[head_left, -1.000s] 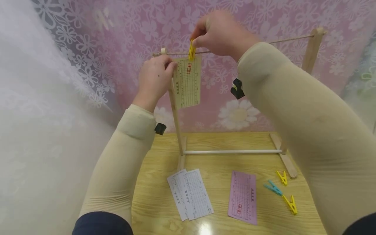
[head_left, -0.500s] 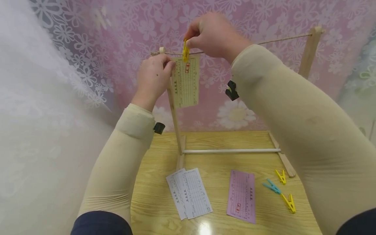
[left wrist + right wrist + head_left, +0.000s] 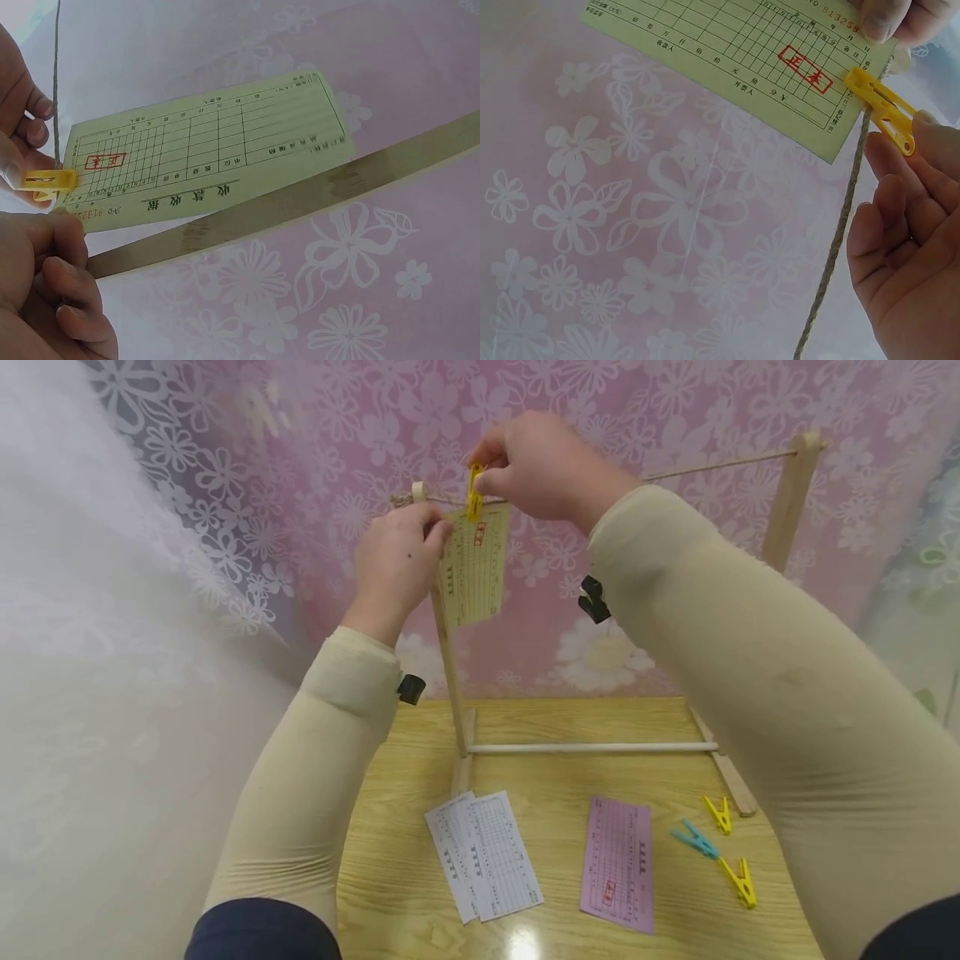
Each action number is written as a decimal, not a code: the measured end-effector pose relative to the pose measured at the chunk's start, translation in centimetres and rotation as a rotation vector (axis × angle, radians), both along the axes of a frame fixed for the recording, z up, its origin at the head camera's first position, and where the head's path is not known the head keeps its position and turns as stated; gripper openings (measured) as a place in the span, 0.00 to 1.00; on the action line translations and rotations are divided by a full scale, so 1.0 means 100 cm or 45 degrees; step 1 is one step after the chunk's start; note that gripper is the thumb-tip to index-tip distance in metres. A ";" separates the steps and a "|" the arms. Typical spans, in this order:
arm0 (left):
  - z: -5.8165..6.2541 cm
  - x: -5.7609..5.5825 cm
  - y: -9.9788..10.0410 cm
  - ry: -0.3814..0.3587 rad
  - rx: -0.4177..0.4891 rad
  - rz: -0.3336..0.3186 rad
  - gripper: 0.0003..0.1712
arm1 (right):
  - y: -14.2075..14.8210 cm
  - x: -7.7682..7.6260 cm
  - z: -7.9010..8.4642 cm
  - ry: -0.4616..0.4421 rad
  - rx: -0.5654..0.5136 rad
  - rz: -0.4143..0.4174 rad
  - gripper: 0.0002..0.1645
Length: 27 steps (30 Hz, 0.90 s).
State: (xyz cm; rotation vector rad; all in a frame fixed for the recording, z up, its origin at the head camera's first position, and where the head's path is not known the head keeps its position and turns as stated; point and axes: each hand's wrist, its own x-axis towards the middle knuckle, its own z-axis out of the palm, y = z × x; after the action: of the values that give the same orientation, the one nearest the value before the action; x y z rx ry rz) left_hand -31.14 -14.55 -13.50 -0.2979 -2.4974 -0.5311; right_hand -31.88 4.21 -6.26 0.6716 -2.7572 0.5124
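Pink backdrop (image 3: 615, 568); one yellowish receipt (image 3: 474, 572) in left fingers (image 3: 437, 535), one peg (image 3: 883, 111) in right fingers (image 3: 495, 482).

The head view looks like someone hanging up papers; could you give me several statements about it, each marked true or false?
1. The right hand pinches a yellow clothespin. True.
2. Two white slips overlap on the table. True.
3. The left hand rests on the table. False: the left hand pinches the pale yellow slip.
4. One blue clothespin and two other yellow clothespins lie on the table. True.
5. The pink slip hangs from the rope. False: the pink slip lies on the table.
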 end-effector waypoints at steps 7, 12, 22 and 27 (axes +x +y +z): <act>0.001 0.000 0.000 0.004 -0.005 -0.006 0.19 | -0.002 0.003 -0.002 0.024 -0.005 -0.027 0.29; -0.002 0.001 -0.002 -0.008 0.015 -0.012 0.19 | -0.003 0.006 -0.004 0.030 -0.004 -0.029 0.31; -0.012 0.002 -0.006 0.161 0.050 -0.123 0.23 | 0.002 0.007 -0.005 0.062 -0.011 -0.020 0.32; -0.017 0.002 -0.010 0.211 0.078 -0.182 0.22 | 0.006 0.011 -0.007 0.075 -0.016 -0.014 0.32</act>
State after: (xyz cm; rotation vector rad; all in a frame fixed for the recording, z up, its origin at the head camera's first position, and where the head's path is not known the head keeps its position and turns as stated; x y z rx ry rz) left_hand -30.95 -15.52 -15.16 -0.4795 -2.3068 -0.6132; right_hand -30.81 4.83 -6.97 0.6573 -2.6990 0.4990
